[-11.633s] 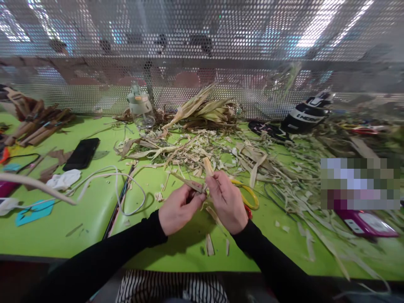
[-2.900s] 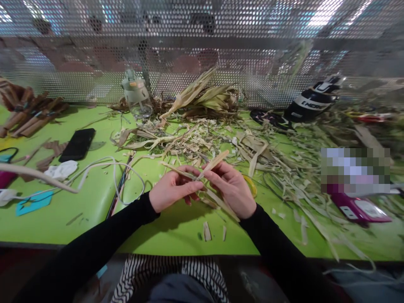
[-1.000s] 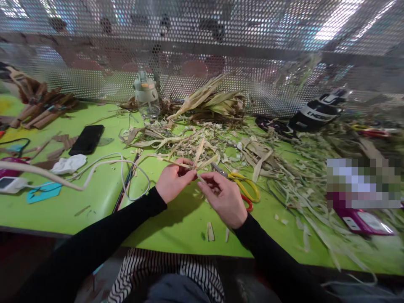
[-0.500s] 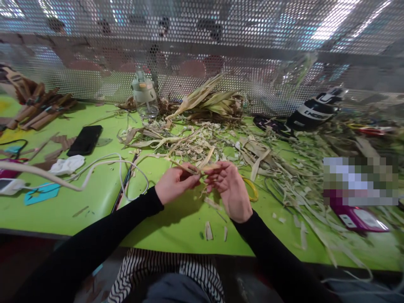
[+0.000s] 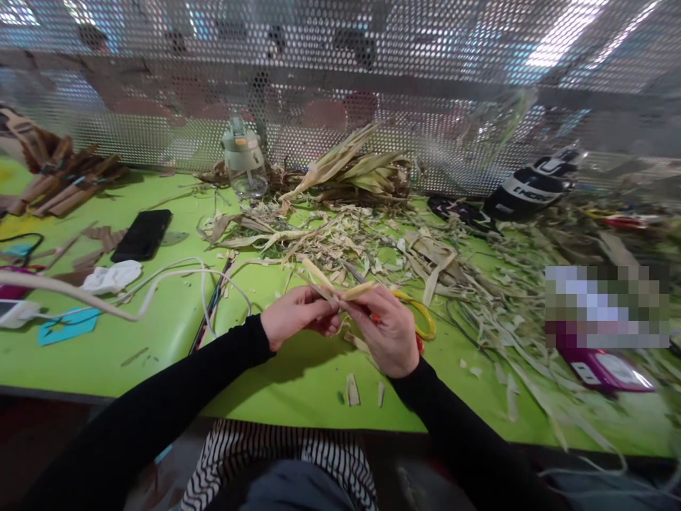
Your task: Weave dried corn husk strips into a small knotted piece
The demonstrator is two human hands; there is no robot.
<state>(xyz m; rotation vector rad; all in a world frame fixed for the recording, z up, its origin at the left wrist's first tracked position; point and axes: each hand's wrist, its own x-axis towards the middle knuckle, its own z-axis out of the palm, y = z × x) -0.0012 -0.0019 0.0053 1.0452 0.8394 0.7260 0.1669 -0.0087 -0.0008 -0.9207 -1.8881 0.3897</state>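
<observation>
Both hands meet over the green tabletop, pinching pale dried husk pieces. My left hand is closed on a husk strip that sticks up past its fingertips. Closed beside it, my right hand grips another folded husk piece, its tip against the left fingers. How the pieces join is hidden by the fingers. Behind and under my right hand lies a tool with yellow handles, partly covered; bits of red show near it. Small husk scraps lie just in front of the hands.
Husk shreds spread behind the hands and along the right. A clear bottle, a husk bundle and a dark bottle stand or lie by the perforated screen. At left are a phone, white cables and brown bundles.
My right hand has turned and its loose fingers have closed round the husk piece at my left fingertips. The strip in my left hand now points up more.
</observation>
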